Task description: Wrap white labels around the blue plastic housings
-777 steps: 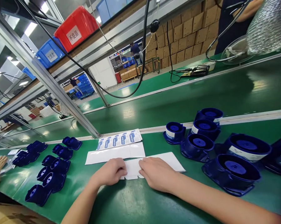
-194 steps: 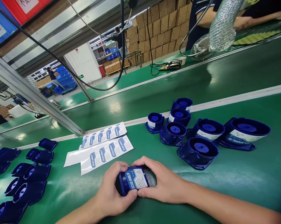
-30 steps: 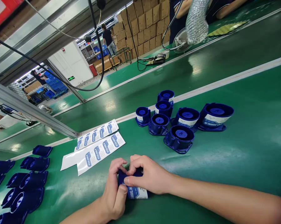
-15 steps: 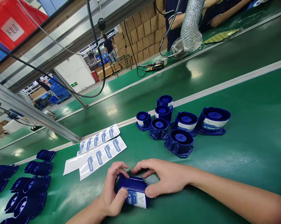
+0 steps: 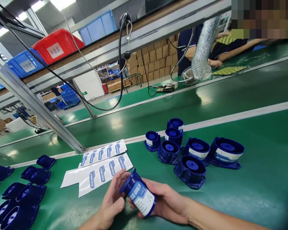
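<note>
A dark blue round plastic housing with a flange at one end is held tilted above the green bench. A white and blue label lies on its side, facing me. My right hand is closed round it from the right and behind, with some fingertips under its lower end. Beside the flange, my left hand is half curled, thumb apart from the fingers. Whether its fingertips touch the flange is hard to see. Just beyond my hands lie label sheets printed in blue.
Several labelled blue housings stand at the right. More dark blue housings sit at the left. A metal post rises behind the sheets. Red bin and blue bins are on the shelf above. Across the line, co-workers' arms show near a foil duct.
The housing has been lifted and turned, its label now facing me. My right hand has closed round it, while my left thumb has come off the label. The view has tilted upward.
</note>
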### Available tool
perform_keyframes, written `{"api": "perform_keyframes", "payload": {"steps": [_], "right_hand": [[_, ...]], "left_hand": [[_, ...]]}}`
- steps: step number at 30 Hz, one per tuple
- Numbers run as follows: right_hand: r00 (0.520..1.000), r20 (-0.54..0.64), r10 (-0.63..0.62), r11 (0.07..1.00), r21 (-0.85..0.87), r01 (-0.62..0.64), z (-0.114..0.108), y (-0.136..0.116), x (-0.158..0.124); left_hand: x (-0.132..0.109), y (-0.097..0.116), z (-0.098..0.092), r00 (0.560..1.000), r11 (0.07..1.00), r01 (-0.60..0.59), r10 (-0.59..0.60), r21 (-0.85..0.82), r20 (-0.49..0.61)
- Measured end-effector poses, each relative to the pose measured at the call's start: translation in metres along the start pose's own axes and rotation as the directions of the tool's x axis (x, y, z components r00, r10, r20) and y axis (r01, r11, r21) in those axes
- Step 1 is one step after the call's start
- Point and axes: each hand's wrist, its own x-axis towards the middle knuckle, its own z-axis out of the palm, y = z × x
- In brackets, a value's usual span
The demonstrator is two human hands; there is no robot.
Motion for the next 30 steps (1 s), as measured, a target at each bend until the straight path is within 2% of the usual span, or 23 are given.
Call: {"api": "perform_keyframes", "payload": {"steps": [3, 6, 9, 14, 19, 22, 26, 30], "right_hand": [[0.999, 0.053, 0.008, 0.999, -0.045, -0.006, -0.004, 0.006, 0.001], [0.998, 0.041, 0.047, 0.992, -0.115, -0.042, -0.004, 0.012, 0.001], [0.997, 0.036, 0.062, 0.99, -0.126, -0.057, -0.001, 0.012, 0.001], [0.993, 0.069, 0.091, 0.989, -0.124, -0.082, 0.002, 0.013, 0.003], [0.996, 0.067, -0.052, 0.956, -0.285, 0.069, 0.005, 0.018, 0.006], [0.993, 0.054, -0.109, 0.917, -0.38, 0.122, 0.007, 0.022, 0.008], [0.983, -0.065, -0.172, 0.893, -0.432, 0.127, 0.011, 0.026, 0.009], [0.976, -0.086, -0.201, 0.863, -0.486, 0.135, 0.015, 0.029, 0.007]], "left_hand": [[0.0, -0.007, -0.002, 0.998, 0.998, 0.063, -0.063, -0.004, 0.0], [0.001, -0.007, -0.002, 0.999, 0.999, 0.033, -0.032, 0.027, -0.04], [0.001, -0.001, -0.002, 1.0, 0.998, -0.012, 0.012, 0.059, -0.013], [-0.004, -0.002, -0.002, 0.998, 0.995, 0.041, -0.036, -0.086, 0.057], [-0.007, -0.005, 0.007, 0.999, 0.978, 0.031, -0.035, -0.205, -0.016], [-0.006, 0.001, 0.016, 0.997, 0.986, 0.017, -0.029, -0.168, -0.066], [-0.003, 0.006, 0.024, 0.989, 0.993, 0.011, -0.028, -0.115, -0.143], [-0.003, 0.009, 0.026, 0.986, 0.999, 0.028, -0.035, -0.046, -0.165]]}}
